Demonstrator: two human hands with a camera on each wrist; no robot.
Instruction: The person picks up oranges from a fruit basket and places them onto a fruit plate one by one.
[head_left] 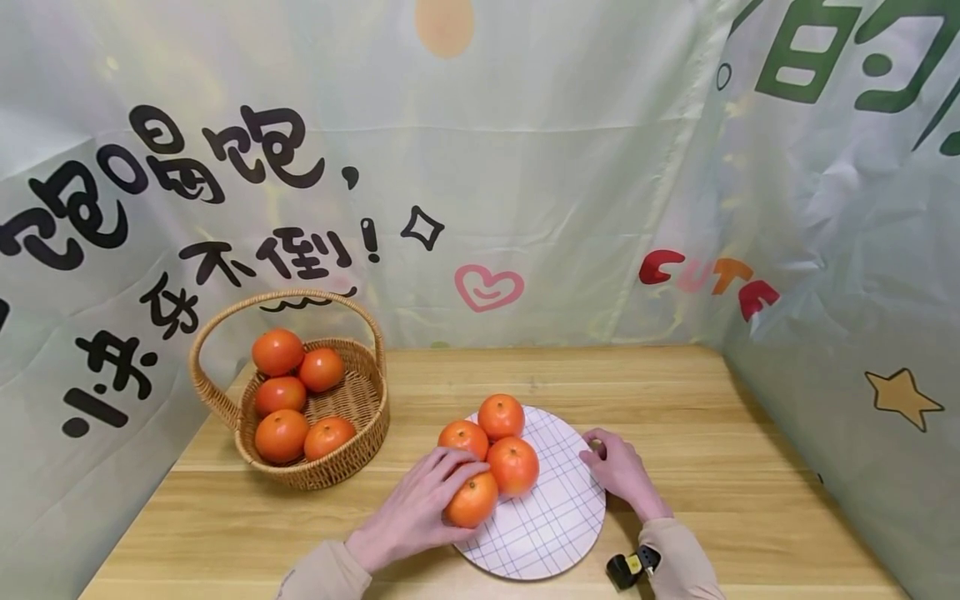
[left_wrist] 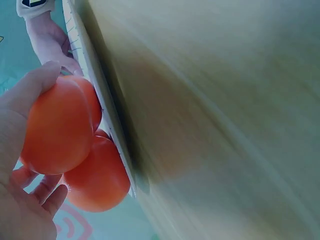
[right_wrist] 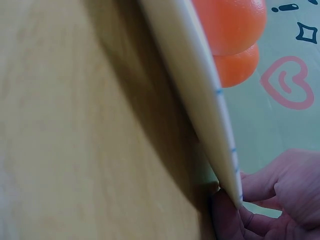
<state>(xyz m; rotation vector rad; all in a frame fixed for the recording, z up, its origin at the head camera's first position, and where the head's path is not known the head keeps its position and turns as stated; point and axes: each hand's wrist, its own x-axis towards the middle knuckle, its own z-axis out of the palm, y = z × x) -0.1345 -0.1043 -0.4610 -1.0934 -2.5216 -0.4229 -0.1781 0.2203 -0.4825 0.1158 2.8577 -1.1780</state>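
Note:
My left hand curls round an orange at the near left of a round white board with blue grid lines. Three more oranges sit close behind it on the board, the rightmost orange among them. In the left wrist view the thumb lies on one side of the held orange and the fingers on the other. At the board's right edge, my right hand pinches the rim. The right wrist view shows the fingers on the board's underside, with shadow beneath the edge.
A wicker basket with a tall arched handle stands at the left of the wooden table, with several oranges inside. A small black device is at the right wrist. Printed cloth hangs behind and beside the table.

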